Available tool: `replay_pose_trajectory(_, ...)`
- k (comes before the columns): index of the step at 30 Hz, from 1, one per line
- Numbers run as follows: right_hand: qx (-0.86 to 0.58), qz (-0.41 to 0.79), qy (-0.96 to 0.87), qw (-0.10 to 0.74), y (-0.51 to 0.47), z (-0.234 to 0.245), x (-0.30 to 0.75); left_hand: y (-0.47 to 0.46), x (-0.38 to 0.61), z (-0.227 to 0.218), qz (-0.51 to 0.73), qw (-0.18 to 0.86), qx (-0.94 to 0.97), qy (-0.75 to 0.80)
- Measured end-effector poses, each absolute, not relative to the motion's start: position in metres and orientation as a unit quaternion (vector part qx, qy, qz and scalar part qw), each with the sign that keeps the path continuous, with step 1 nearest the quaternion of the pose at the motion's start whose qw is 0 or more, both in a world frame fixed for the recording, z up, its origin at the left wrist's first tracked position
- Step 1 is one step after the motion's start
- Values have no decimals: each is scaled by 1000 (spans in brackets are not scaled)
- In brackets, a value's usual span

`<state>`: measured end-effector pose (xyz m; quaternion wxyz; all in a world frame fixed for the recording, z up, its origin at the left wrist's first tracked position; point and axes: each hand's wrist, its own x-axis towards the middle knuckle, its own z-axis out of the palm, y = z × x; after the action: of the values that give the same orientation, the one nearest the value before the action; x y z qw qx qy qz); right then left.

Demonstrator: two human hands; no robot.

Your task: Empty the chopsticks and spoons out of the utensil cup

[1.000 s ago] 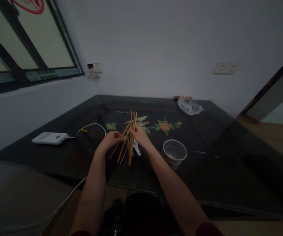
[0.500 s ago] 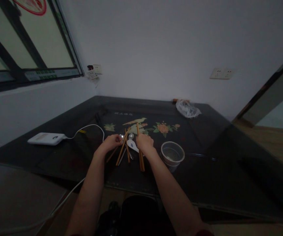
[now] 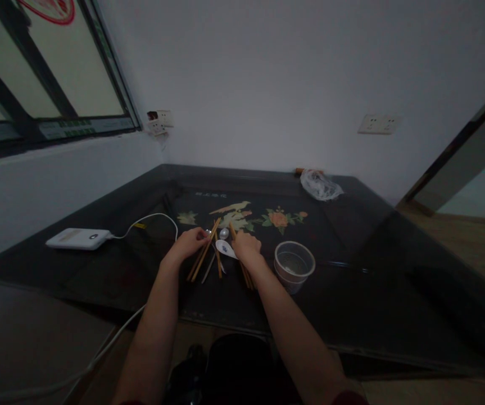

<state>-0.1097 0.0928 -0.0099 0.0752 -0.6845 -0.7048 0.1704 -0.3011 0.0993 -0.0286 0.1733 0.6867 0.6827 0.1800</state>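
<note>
Wooden chopsticks lie in two groups on the dark glass table [image 3: 372, 247]. My left hand [image 3: 189, 246] is closed on the left bunch of chopsticks [image 3: 202, 260], which fans toward me. My right hand [image 3: 247, 247] is closed on another few chopsticks [image 3: 247, 275], held low against the table. Between my hands lie a white ceramic spoon [image 3: 225, 249] and metal spoons [image 3: 224, 233]. A small metal bowl [image 3: 294, 264] stands just right of my right hand.
A white power bank [image 3: 77, 238] with a white cable [image 3: 158, 216] lies at the left. A crumpled plastic bag [image 3: 320, 185] sits at the table's far edge by the wall. Wall sockets [image 3: 378, 124] are behind. A dark object [image 3: 234, 365] is below the near table edge.
My right hand pulled several chopsticks out of the raised bunch, carried them right and lowered them to the table. My left hand kept its bunch and laid it down flatter.
</note>
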Motion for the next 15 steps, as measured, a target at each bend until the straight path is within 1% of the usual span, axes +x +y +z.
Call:
replay_pose_trajectory(6, -674, 142, -719, 95, 85, -3, -110, 100, -301, -28, 192, 166, 682, 686)
replay_pose_trajectory(10, -672, 138, -722, 89, 82, 1, -109, 100, -302, -29, 199, 160, 680, 687)
replay_pose_trajectory(15, -662, 113, -735, 87, 78, -1, -107, 100, -295, -25, 246, 136, 683, 675)
